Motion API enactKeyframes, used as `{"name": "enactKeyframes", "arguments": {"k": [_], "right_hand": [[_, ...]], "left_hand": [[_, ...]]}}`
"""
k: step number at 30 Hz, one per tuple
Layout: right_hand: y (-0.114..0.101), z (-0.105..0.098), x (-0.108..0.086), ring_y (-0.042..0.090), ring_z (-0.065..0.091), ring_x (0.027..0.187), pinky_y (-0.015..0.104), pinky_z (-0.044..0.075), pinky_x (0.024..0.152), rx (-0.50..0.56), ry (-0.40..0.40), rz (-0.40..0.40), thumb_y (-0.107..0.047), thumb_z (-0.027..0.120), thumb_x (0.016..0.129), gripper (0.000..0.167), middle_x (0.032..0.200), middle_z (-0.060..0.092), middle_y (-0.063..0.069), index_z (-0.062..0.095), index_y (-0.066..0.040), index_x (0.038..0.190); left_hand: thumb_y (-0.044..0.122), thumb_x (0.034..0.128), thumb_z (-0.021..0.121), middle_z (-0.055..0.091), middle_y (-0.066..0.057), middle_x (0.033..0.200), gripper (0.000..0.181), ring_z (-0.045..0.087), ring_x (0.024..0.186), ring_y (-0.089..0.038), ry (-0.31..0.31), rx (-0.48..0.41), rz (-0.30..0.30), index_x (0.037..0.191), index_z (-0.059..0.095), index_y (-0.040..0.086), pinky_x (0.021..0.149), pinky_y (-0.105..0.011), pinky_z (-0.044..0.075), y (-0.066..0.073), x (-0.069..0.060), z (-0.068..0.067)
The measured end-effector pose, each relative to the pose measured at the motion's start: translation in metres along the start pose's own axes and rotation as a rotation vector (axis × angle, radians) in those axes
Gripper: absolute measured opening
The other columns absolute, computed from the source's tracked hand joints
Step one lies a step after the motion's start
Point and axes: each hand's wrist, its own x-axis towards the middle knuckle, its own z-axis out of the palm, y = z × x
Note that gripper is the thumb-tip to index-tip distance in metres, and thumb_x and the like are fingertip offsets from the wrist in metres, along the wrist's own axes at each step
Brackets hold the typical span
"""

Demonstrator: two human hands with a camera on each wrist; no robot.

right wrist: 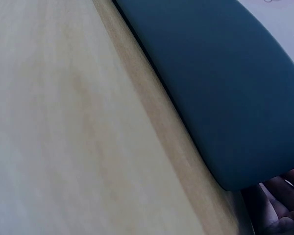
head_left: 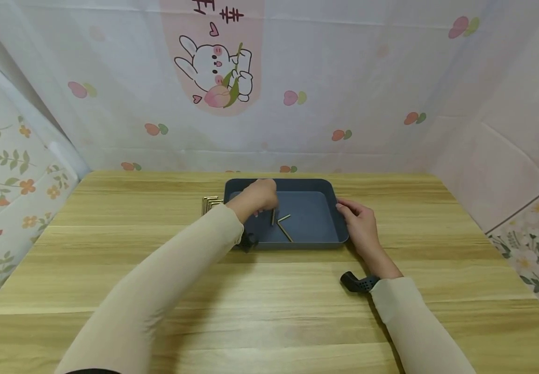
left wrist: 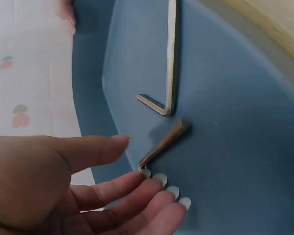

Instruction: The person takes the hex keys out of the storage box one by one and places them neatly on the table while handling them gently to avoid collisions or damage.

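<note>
A dark blue-grey rectangular tray (head_left: 313, 215) lies on the table, with two L-shaped brass-coloured hex keys inside. One hex key (left wrist: 171, 63) rests flat on the tray floor. The other hex key (left wrist: 162, 144) is tilted and slightly blurred, its bent end at the fingertips of my left hand (head_left: 259, 195). In the left wrist view that hand's thumb stands apart from the fingers, which are loosely extended and not closed around the key. My right hand (head_left: 362, 226) holds the tray's right side, thumb at the rim; in the right wrist view its fingers are partly hidden behind the tray corner.
Several more L-shaped hex keys (head_left: 207, 202) lie nested on the wooden table (head_left: 269, 311), just left of the tray and partly behind my left arm. A patterned white curtain (head_left: 344, 78) hangs behind the table.
</note>
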Motion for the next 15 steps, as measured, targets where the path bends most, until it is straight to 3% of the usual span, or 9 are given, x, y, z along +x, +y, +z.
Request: {"name": "enactKeyframes", "arguments": {"k": [3,5,9,15], "right_hand": [[0.000,0.000,0.000,0.022,0.055,0.130,0.010,0.045,0.090,-0.001,-0.001,-0.003,-0.032,0.057,0.104,0.042,0.143,0.061,0.012,0.063,-0.009,0.138],[0.000,-0.001,-0.001,0.022,0.055,0.131,0.011,0.045,0.090,-0.001,0.000,-0.007,-0.033,0.057,0.104,0.042,0.143,0.061,0.011,0.064,-0.010,0.138],[-0.001,-0.001,-0.002,0.022,0.056,0.130,0.009,0.045,0.089,0.003,-0.001,-0.014,-0.034,0.058,0.103,0.042,0.143,0.062,0.010,0.064,-0.011,0.138],[-0.001,-0.001,-0.002,0.022,0.056,0.129,0.009,0.045,0.088,0.000,0.003,-0.017,-0.034,0.058,0.103,0.041,0.143,0.062,0.010,0.064,-0.011,0.138]], "left_hand": [[0.023,0.1004,0.064,0.063,-0.009,0.088,0.040,0.057,0.058,-0.017,-0.008,0.004,0.007,0.133,0.059,0.001,0.050,-0.026,0.048,0.001,0.002,-0.001],[0.022,0.1007,0.064,0.065,-0.013,0.108,0.044,0.056,0.061,-0.018,-0.022,0.005,0.006,0.139,0.054,0.001,0.052,-0.027,0.047,0.001,0.003,-0.002],[0.014,0.1040,0.055,0.056,-0.014,0.138,0.044,0.050,0.062,-0.017,-0.030,0.019,-0.009,0.146,0.046,0.004,0.053,-0.029,0.043,0.002,0.008,-0.004],[0.010,0.1052,0.047,0.055,-0.012,0.138,0.038,0.044,0.065,-0.017,-0.028,0.036,-0.011,0.142,0.049,0.004,0.056,-0.029,0.039,0.002,0.014,-0.002]]}}
